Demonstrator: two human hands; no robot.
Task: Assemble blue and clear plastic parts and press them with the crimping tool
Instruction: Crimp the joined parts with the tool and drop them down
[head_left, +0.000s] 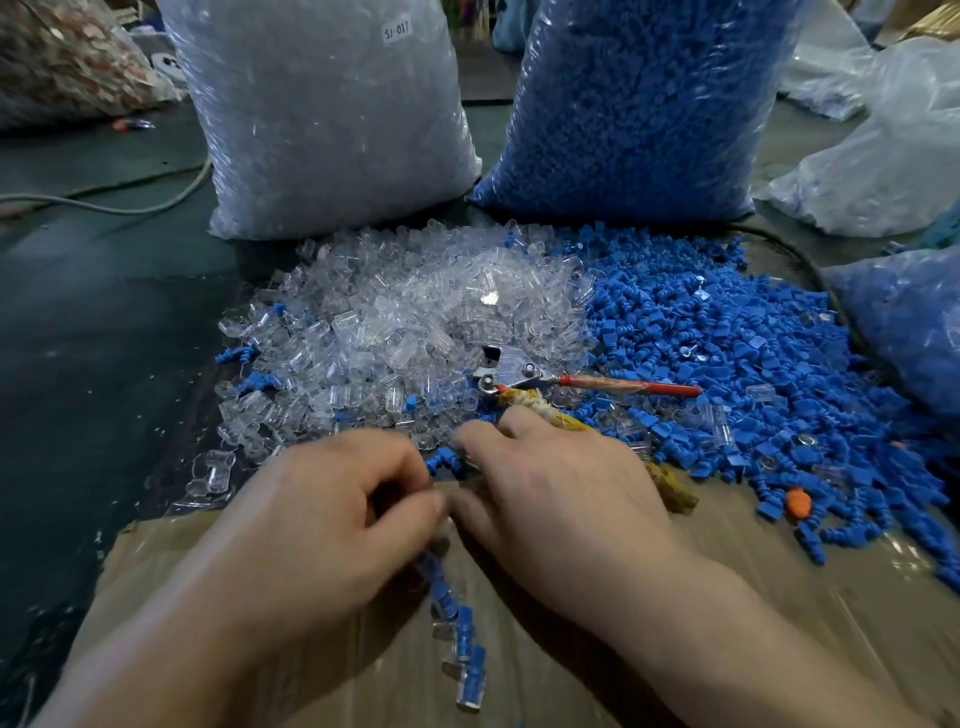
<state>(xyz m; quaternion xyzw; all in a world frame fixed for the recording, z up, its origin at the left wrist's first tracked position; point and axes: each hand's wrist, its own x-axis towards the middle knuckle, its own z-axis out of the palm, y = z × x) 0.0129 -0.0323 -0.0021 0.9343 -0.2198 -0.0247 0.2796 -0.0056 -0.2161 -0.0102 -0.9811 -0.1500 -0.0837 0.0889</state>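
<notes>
My left hand (337, 514) has curled fingers, with thumb and forefinger pinching what seems to be a small clear part, mostly hidden. My right hand (550, 499) meets it thumb to thumb and holds a blue part (441, 461) that pokes out at its fingertips. The crimping tool (511, 375) lies on the heaps just beyond. Its cloth-wrapped handle (524, 406) runs under my right hand and its red handle (631, 386) points right. A row of joined blue-and-clear pieces (460, 631) lies on the cardboard (753, 613) below my hands.
A heap of clear parts (415, 322) sits beside a heap of blue parts (727, 343). Behind them stand a bag of clear parts (322, 119) and a bag of blue parts (639, 109). More bags lie at the right, and a grey cable (104, 208) at the left.
</notes>
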